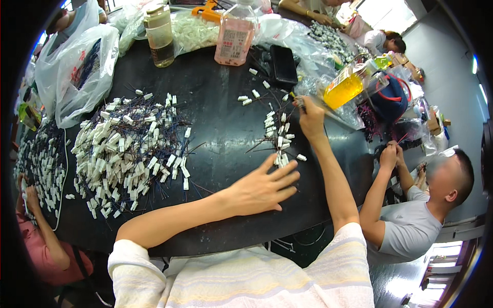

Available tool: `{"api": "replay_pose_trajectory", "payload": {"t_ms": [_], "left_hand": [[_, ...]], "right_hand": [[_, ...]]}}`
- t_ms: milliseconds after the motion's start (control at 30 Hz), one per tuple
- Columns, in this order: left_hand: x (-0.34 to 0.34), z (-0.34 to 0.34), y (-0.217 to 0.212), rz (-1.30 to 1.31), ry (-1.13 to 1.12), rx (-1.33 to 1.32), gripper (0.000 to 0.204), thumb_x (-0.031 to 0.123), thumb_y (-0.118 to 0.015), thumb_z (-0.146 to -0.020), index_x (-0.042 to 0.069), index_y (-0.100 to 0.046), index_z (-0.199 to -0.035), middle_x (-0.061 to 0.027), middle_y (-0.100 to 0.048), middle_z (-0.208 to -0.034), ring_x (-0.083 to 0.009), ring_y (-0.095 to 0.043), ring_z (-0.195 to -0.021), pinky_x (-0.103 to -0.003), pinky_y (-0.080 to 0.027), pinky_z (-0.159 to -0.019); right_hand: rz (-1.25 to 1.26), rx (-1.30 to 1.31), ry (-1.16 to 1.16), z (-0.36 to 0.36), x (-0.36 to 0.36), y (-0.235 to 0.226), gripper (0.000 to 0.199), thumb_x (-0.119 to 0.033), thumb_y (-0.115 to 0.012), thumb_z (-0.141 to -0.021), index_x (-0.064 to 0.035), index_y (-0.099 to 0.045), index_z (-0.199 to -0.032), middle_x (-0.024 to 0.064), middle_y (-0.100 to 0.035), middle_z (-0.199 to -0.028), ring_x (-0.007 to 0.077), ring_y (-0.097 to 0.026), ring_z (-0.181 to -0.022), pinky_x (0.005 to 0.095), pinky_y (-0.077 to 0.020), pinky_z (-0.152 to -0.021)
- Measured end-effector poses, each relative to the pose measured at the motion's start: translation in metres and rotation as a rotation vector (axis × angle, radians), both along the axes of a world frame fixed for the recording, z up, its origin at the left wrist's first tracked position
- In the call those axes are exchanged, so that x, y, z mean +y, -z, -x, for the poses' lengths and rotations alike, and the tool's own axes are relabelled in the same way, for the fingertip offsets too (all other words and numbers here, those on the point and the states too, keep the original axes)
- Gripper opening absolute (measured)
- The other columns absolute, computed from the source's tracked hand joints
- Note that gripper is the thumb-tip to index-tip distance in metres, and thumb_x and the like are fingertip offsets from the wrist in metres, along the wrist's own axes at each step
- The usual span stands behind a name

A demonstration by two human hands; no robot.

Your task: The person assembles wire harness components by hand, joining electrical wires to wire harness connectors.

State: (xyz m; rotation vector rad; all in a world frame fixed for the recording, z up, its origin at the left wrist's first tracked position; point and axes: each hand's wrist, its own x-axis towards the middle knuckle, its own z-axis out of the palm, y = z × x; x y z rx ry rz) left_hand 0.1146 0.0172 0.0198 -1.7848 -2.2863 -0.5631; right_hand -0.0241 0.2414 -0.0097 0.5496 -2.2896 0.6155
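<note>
My left hand (262,187) lies flat with fingers spread on the black table (221,102), fingertips touching a small cluster of white connectors with dark wires (280,134). My right hand (310,117) reaches out farther, fingers closed on a thin dark wire end near a clear plastic bag (321,77). A large heap of the same white connectors with wires (131,149) lies to the left of both hands.
A pink bottle (234,35), an amber jar (159,33) and a black phone (283,64) stand at the far side. A yellow bottle (345,87) lies in plastic on the right. White bags (79,72) sit left. A person in grey (411,220) works at right, another in pink (36,241) at left.
</note>
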Motion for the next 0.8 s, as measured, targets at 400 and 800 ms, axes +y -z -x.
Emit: {"api": "replay_pose_trajectory", "payload": {"t_ms": [400,800], "left_hand": [[-0.026,0.019,0.024,-0.004,-0.126,-0.059,0.038,0.026,-0.053,-0.084,0.015,-0.048,-0.121,-0.0147,-0.044,-0.126,-0.0283,-0.032,-0.127,-0.055,-0.022,-0.101],[-0.053,0.009,-0.002,-0.018,-0.369,-0.081,0.051,0.029,-0.066,-0.073,0.007,-0.050,-0.116,-0.0177,-0.042,-0.126,-0.0340,-0.028,-0.128,-0.057,-0.021,-0.100]], "right_hand": [[0.023,-0.151,-0.241,-0.009,-0.065,0.010,0.033,0.012,-0.051,-0.065,0.0003,-0.051,-0.096,0.0199,-0.056,-0.086,0.0398,-0.056,-0.079,0.0418,-0.0459,-0.065],[-0.306,-0.093,-0.043,0.094,-0.085,0.004,0.012,0.006,-0.050,-0.071,-0.0007,-0.042,-0.077,0.0199,-0.055,-0.069,0.0374,-0.056,-0.067,0.0449,-0.0434,-0.057]]}}
